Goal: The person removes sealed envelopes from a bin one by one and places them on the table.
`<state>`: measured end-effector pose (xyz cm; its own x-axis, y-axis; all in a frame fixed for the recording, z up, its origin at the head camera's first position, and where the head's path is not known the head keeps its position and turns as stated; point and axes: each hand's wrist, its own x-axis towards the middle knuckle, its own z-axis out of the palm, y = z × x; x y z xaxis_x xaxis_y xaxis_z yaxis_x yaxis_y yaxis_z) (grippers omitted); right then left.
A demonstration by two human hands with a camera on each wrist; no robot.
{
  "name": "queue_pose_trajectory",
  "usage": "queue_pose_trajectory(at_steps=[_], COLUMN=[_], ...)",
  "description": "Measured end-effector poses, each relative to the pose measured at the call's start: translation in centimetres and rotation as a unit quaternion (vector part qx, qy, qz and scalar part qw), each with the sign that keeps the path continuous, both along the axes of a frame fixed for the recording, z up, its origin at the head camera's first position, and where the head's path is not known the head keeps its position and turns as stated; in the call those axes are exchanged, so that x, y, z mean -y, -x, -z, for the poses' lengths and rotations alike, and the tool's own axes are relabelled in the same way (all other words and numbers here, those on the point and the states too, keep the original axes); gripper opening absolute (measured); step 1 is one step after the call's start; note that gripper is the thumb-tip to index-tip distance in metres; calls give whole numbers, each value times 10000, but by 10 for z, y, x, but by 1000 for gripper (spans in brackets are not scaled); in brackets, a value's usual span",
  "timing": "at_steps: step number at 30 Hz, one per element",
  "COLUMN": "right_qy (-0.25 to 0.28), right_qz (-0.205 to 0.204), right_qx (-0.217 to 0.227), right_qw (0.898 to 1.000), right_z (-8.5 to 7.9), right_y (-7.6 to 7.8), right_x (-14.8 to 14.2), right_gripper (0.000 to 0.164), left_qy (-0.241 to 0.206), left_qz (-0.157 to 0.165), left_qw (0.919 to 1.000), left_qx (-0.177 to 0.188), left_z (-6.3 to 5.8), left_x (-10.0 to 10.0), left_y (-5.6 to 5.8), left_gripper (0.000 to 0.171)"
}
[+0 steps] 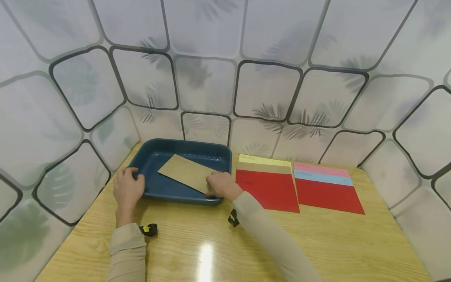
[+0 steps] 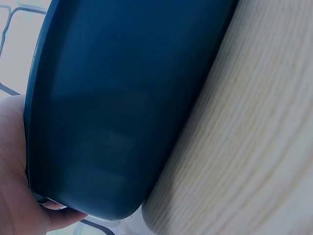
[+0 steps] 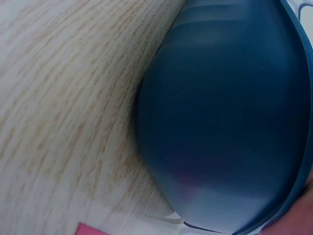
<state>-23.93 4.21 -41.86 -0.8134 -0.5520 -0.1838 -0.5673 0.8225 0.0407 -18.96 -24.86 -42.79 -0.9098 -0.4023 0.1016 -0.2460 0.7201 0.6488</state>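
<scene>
A dark blue plastic tray (image 1: 148,172) stands on the wooden table at the left. Inside it a brown paper envelope (image 1: 184,172) lies at a slant. My left hand (image 1: 127,187) grips the tray's left rim, its fingers bent round the end of the wall (image 2: 112,117) in the left wrist view. At the tray's front right corner, my right hand (image 1: 222,185) pinches the right end of the envelope with curled fingers; its fingertips are partly hidden. In the right wrist view, fingers (image 3: 293,215) show at the rim, beside the tray's outer wall (image 3: 220,107).
Right of the tray, yellow (image 1: 264,161), brown (image 1: 264,168) and red envelopes (image 1: 267,190) overlap in one group. Beside them lie pink (image 1: 320,169), light blue (image 1: 322,177) and red envelopes (image 1: 327,195). A patterned curtain (image 1: 204,86) stands round the wooden table (image 1: 176,243).
</scene>
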Motion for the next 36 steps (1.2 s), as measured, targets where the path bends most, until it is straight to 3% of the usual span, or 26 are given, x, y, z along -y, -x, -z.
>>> queue_pose_trajectory(at_steps=[16, 21, 25, 30, 36], right_qy=[853, 1407, 2283, 3307, 4140], right_qz=[-100, -107, -84, 255, 522], right_qx=[-115, -209, -434, -744, -1162], right_qw=[9962, 9898, 9726, 9405, 9013], right_z=[8, 5, 5, 10, 15], right_y=[4, 1, -1, -3, -2], right_x=[-5, -7, -10, -12, -13], right_gripper=[23, 24, 21, 17, 15], left_qy=[35, 63, 71, 84, 67], left_qz=[-26, -49, -61, -58, -35], left_qw=[10000, 10000, 9999, 9999, 10000], left_qx=[-33, -54, -65, -54, 3], left_z=[-1, 0, 0, 1, 1], left_x=[0, 0, 0, 1, 1], left_y=[1, 1, 2, 2, 2], left_gripper=[44, 43, 44, 44, 44])
